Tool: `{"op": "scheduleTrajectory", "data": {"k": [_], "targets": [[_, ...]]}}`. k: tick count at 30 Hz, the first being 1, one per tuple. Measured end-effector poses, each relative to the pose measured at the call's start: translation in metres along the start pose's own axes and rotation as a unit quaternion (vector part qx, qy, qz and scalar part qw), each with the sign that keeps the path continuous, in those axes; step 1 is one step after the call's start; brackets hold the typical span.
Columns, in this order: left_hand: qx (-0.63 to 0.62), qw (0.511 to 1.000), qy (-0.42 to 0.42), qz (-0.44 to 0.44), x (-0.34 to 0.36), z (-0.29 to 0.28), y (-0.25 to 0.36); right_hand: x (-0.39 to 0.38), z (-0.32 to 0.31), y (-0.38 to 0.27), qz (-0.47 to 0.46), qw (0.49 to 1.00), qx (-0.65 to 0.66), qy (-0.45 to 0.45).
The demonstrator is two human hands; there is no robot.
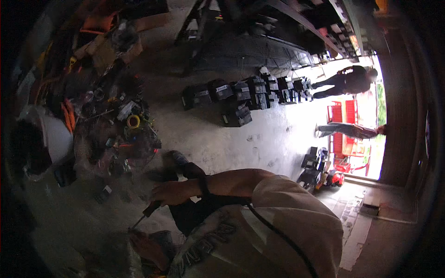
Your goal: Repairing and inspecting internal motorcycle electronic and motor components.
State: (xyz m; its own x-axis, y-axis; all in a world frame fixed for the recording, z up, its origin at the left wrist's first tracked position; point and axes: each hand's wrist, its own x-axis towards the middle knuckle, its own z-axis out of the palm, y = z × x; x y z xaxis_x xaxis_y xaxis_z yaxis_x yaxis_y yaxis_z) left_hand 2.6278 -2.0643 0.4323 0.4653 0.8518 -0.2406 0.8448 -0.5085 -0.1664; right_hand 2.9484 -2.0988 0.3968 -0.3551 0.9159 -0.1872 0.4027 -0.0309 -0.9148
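A: Which step is in hand?

B: Tool work, it seems. A slim, dark-handled tool with a thin metal shaft (149,210), probably a screwdriver, is held by the bare right hand (174,192), its fingers wrapped closely around the handle. The shaft is slanted toward the lower left, its tip brought just beside the bare left hand (147,248).

A: And is anything held by the left?

B: That cannot be told; its fingers are blurred in shadow, and whatever is being worked on is hidden.

A: What is called for next?

B: Probably a steady wrist and a well-aligned tip, with the left fingers kept clear of it.

A: And the count?

B: 2 hands and 1 tool. Beyond, 1 yellow ring-shaped roll (133,121) is seen among the mixed clutter, and 2 standing people (354,79) near red plastic chairs (351,111). At least 8 black box-shaped units (241,90) are lined up on the pale grey floor (218,143); overlap prevents an exact count.
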Motion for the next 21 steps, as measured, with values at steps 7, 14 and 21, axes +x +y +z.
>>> {"op": "scheduleTrajectory", "data": {"k": [7, 14, 21], "targets": [[-0.056, 0.981, 0.134, 0.129, 0.006, -0.030, 0.019, -0.038, -0.027, -0.003, -0.025, 0.997, -0.070, 0.026], [-0.128, 0.920, 0.285, 0.238, 0.038, -0.064, 0.052, -0.100, -0.054, -0.013, -0.018, 0.993, -0.053, 0.099], [-0.346, 0.846, 0.289, 0.284, 0.054, -0.070, 0.072, -0.139, -0.059, -0.031, -0.014, 0.979, -0.130, 0.159]]}}
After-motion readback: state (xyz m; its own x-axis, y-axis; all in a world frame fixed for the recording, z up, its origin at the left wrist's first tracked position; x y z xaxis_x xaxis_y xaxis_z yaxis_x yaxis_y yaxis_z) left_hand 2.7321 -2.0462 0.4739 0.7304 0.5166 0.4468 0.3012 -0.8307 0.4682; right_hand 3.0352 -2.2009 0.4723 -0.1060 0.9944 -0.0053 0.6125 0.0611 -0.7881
